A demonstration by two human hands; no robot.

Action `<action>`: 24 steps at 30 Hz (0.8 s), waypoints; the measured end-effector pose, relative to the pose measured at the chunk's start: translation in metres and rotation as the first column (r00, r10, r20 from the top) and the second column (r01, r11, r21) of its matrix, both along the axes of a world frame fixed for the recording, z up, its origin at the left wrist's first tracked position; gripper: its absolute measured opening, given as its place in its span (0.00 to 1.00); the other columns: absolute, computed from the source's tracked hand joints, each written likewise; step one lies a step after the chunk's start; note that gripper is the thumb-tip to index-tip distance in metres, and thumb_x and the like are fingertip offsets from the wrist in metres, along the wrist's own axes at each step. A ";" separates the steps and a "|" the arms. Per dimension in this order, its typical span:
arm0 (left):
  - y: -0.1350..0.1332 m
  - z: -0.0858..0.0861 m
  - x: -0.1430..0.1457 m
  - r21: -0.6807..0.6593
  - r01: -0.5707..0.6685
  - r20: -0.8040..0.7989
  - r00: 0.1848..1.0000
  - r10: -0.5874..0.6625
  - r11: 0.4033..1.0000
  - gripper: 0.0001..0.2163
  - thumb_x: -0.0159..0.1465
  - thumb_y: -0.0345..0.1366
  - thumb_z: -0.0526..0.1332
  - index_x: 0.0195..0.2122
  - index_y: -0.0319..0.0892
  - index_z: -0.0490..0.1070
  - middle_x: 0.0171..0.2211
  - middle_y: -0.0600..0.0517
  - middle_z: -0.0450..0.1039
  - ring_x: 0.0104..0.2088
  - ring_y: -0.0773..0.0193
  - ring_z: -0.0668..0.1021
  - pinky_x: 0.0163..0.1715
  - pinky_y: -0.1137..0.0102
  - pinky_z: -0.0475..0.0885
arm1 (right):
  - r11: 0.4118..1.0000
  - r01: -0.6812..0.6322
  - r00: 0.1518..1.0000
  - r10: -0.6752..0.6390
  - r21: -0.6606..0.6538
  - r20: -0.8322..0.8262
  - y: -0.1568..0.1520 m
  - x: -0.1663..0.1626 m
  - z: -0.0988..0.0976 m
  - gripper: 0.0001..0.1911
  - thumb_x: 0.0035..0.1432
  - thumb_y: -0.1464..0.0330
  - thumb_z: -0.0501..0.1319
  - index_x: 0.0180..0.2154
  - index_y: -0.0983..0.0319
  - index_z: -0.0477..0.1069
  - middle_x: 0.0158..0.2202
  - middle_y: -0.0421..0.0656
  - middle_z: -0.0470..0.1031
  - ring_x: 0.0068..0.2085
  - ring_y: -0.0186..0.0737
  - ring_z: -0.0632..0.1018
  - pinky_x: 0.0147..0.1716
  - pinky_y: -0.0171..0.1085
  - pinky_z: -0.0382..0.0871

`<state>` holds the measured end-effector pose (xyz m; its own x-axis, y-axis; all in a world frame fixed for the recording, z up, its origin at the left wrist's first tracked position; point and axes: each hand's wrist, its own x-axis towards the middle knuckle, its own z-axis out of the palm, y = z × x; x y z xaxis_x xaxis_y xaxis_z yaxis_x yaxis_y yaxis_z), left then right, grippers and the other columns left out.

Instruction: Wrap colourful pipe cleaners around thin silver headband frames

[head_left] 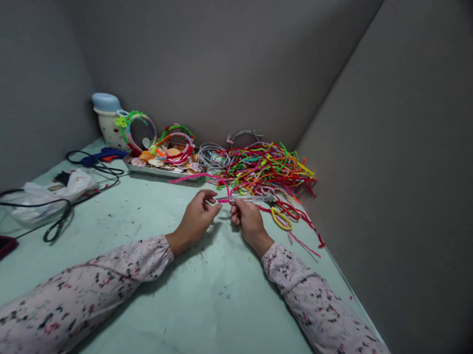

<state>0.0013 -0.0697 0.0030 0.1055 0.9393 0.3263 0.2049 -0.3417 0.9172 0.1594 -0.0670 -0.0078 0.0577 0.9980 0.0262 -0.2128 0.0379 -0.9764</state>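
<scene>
My right hand [250,220] is closed, pinching a bright pink pipe cleaner [224,200] wound at the end of a thin silvery strip [255,198]. A loose length of pink pipe cleaner [200,176] rises from there and bends off to the left. My left hand [194,217] is beside the wound end, fingers curled and thumb apart from them, with no grip showing. Just right of my right hand lie scissors with a yellow handle loop [282,219]. Whether the silvery strip joins the scissors' blades I cannot tell.
Behind my hands is a tangled heap of coloured pipe cleaners [269,168]. Grey wire coils [213,157] lie beside a metal tray [164,173] of shells and wrapped headbands [178,136]. At left are a lidded container [107,121], a plastic bag [38,199] and black cable [57,227].
</scene>
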 end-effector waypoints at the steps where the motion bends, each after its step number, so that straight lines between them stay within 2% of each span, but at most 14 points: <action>1: 0.001 -0.002 0.000 -0.021 0.020 -0.022 1.000 -0.021 1.000 0.15 0.58 0.40 0.61 0.44 0.38 0.69 0.33 0.51 0.69 0.26 0.70 0.69 0.25 0.74 0.65 | 1.000 -0.011 1.000 0.011 0.008 0.022 -0.001 -0.001 0.000 0.20 0.52 0.53 0.61 0.25 0.64 0.69 0.18 0.37 0.68 0.16 0.26 0.66 0.13 0.28 0.54; 5: 0.003 -0.004 0.000 -0.067 0.049 -0.043 0.998 -0.052 0.997 0.12 0.57 0.42 0.61 0.37 0.38 0.71 0.27 0.53 0.69 0.24 0.69 0.69 0.23 0.74 0.63 | 0.998 -0.027 0.993 0.021 0.055 0.119 -0.006 -0.004 0.003 0.21 0.54 0.51 0.59 0.24 0.63 0.67 0.19 0.38 0.69 0.16 0.27 0.66 0.14 0.28 0.56; 11: -0.001 0.003 0.000 -0.115 0.063 -0.040 0.997 -0.068 0.991 0.11 0.56 0.43 0.61 0.27 0.39 0.71 0.22 0.55 0.67 0.22 0.69 0.66 0.22 0.74 0.60 | 0.994 -0.087 0.967 0.067 0.071 0.247 -0.011 -0.005 0.002 0.25 0.58 0.50 0.55 0.22 0.63 0.68 0.14 0.37 0.65 0.16 0.28 0.63 0.16 0.28 0.56; 18: 0.000 0.006 -0.001 -0.142 0.019 0.005 1.000 -0.019 0.990 0.11 0.57 0.43 0.60 0.25 0.40 0.68 0.19 0.57 0.64 0.20 0.69 0.64 0.22 0.73 0.58 | 0.991 -0.084 0.968 0.056 0.104 0.246 -0.013 -0.007 0.003 0.20 0.57 0.52 0.58 0.25 0.62 0.68 0.18 0.38 0.67 0.18 0.29 0.66 0.16 0.29 0.60; 24: 0.002 0.003 -0.001 -0.156 0.017 0.013 1.000 -0.016 0.988 0.12 0.58 0.44 0.59 0.26 0.40 0.67 0.17 0.58 0.62 0.19 0.70 0.63 0.21 0.73 0.57 | 0.987 -0.017 0.961 -0.029 0.162 0.276 -0.012 -0.007 0.003 0.19 0.58 0.53 0.56 0.27 0.62 0.69 0.21 0.39 0.68 0.19 0.29 0.67 0.17 0.29 0.60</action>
<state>0.0000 -0.0674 0.0058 0.1186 0.9770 0.1774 0.1898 -0.1977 0.9617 0.1529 -0.0793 -0.0048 0.0315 0.9787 0.2029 0.0650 0.2005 -0.9775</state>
